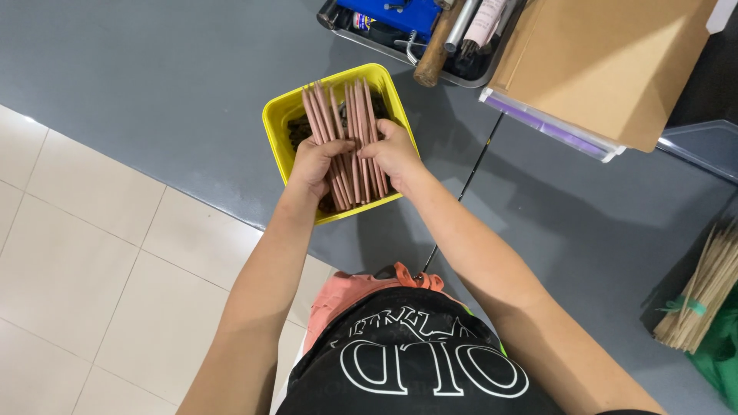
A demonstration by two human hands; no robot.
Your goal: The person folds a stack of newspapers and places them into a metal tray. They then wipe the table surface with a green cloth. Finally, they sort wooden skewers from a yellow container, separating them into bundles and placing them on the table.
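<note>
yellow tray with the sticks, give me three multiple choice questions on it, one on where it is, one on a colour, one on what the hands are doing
1. Where does the yellow tray sit?
A. on the tiled floor
B. on the grey table, near its edge
C. on the cardboard box

2. What colour are the sticks in the tray?
A. pinkish brown
B. bright blue
C. white

3. How are the sticks held?
A. by one hand only
B. untouched
C. between the left hand and the right hand

Answers: 1 B, the tray rests on the grey top by the floor edge. 2 A, the bundle looks pinkish brown. 3 C, both hands press the bundle from its sides.
</note>
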